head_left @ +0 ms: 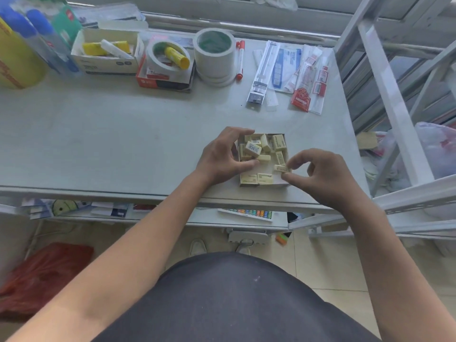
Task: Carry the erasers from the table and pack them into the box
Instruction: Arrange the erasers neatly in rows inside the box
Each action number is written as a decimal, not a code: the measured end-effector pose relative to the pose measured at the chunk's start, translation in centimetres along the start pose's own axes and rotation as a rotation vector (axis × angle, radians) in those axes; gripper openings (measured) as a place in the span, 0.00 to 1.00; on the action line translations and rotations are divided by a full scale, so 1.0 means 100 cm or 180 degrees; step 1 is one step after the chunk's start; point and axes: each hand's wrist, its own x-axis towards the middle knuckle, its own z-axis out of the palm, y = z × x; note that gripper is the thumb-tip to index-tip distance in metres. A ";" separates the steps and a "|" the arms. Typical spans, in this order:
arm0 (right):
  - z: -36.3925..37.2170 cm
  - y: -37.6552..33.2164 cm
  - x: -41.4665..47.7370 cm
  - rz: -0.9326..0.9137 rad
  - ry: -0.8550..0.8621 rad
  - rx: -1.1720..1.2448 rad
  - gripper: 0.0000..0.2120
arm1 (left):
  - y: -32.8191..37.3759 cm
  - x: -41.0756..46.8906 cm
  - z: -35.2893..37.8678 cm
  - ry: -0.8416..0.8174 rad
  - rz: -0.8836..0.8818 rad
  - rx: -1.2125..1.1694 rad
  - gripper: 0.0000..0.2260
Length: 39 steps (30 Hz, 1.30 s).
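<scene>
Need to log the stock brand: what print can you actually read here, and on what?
No text is legible.
Erasers in the box: barcode and print, too small.
Eraser in the right hand: blurred.
Red packets: unreadable.
Yellow roll: red lettering, blurred.

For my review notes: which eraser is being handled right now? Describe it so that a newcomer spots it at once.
Find the small open box near the table's front edge, between the two hands. At its right side, the right hand pinches one pale yellow eraser between fingertips. Unlike the other erasers lying in the box, it is held up, above them.
</scene>
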 end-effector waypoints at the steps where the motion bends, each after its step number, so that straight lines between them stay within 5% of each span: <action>1: -0.002 0.003 -0.002 0.0019 -0.0108 -0.0053 0.06 | -0.001 0.000 0.001 0.0003 -0.0007 -0.0008 0.28; 14: -0.010 -0.002 0.024 0.0092 -0.0864 -0.0706 0.07 | -0.002 0.001 0.002 0.0024 -0.0043 -0.0006 0.27; 34: 0.005 -0.028 0.041 0.0382 -0.1094 -0.1262 0.12 | 0.001 -0.001 0.000 0.0052 -0.0047 -0.0013 0.28; 39: -0.008 -0.019 0.037 0.0106 -0.1543 -0.0851 0.04 | 0.000 -0.001 0.000 0.0028 -0.0020 0.0021 0.29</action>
